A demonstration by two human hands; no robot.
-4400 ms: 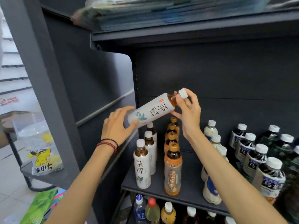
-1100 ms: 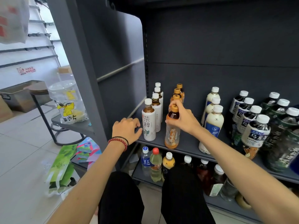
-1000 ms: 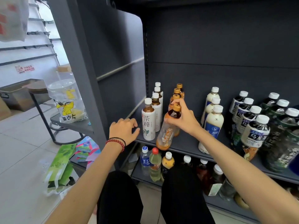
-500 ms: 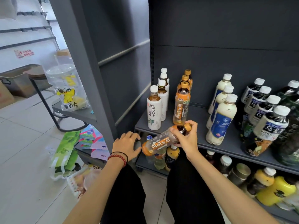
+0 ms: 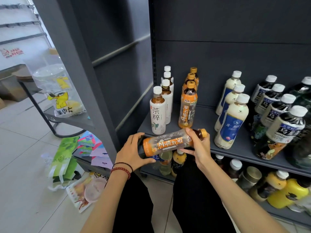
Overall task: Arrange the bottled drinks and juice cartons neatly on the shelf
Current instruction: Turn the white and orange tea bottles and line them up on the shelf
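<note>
Two hands on one bottle [image 5: 168, 142]: orange-label tea, lying sideways in the air just in front of the shelf [image 5: 210, 125] edge, cap to the right, base to the left. Left hand [image 5: 133, 152] grips the base end, fingers over the top, thumb underneath. Right hand [image 5: 197, 147] grips the neck end, fingers curled over the shoulder, thumb below; the cap sticks out past the fingers. The bottle touches nothing on the shelf.

On the shelf, left to right:
- Four white-label teas [image 5: 158, 113], upright, in a row running front to back.
- Just beside them, three orange-cap teas [image 5: 187, 106] in a row, same label as the held one, the front one right behind the bottle.
- Well apart from those, three milky bottles [image 5: 234, 120] with blue labels.
- Dark bottles [image 5: 286, 125] with white caps at far right, partly cut off by the frame.

Below the shelf there are more drinks, partly hidden by hands and legs, with yellow bottles [image 5: 286, 192] at the right.

A red bead bracelet [image 5: 122, 169] is on the left wrist. Left of the shelving, a clear bag [image 5: 62, 95] with a yellow duck print sits on a small table [image 5: 70, 119], and a green pack [image 5: 63, 158] and coloured packets lie on the tiled floor [image 5: 21, 148].
</note>
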